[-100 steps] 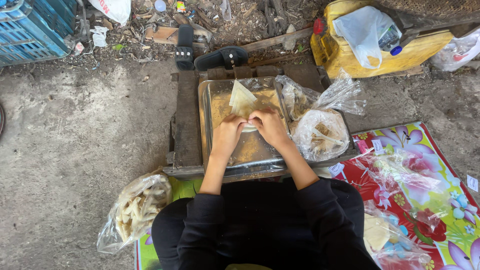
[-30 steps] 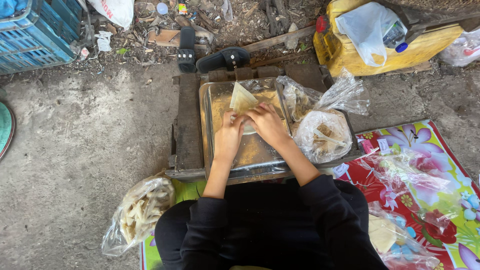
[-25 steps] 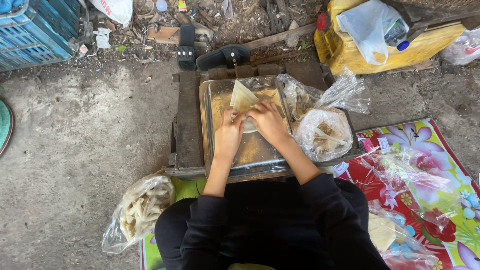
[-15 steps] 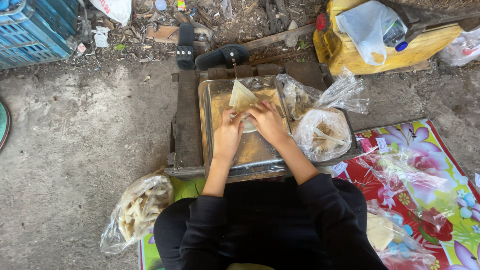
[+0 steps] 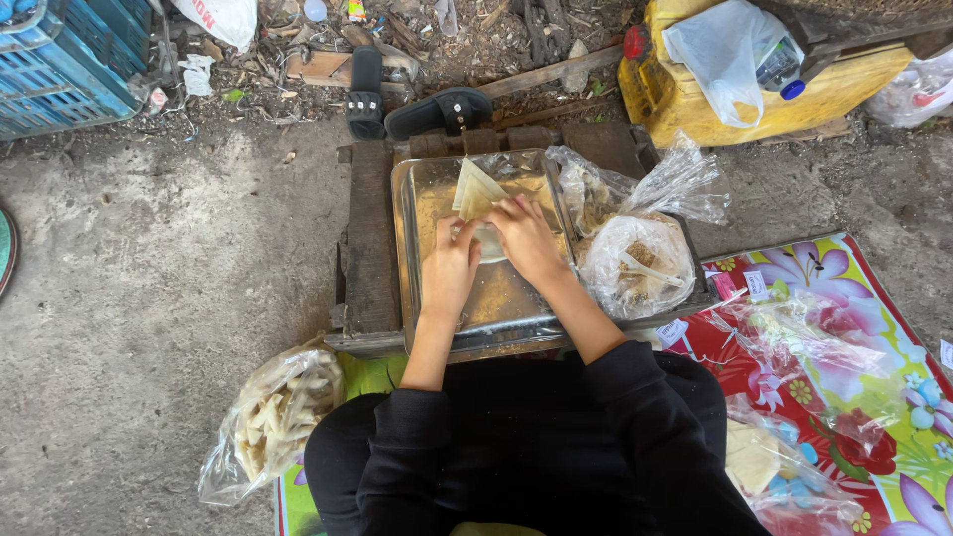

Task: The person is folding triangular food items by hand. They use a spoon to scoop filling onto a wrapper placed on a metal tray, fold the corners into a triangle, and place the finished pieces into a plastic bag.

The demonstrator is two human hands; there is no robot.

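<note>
Pale wrapper [image 5: 476, 194] partly hidden under both hands' fingers [image 5: 467, 233], pressed together (grip unclear).

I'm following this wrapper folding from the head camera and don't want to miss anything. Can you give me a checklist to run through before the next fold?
1. Both hands on the wrapper: ok. The left hand and right hand press on the pale wrapper.
2. Wrapper lies inside the metal tray: ok, with one corner folded up.
3. Tray seated on the wooden stand: ok, it looks level.
4. Filling within reach: ok. The open plastic bag sits just right of the tray.
5. Filling already on the wrapper: cannot tell, the hands cover it.
6. Bag of finished rolls close by: ok, by the left knee.
</note>
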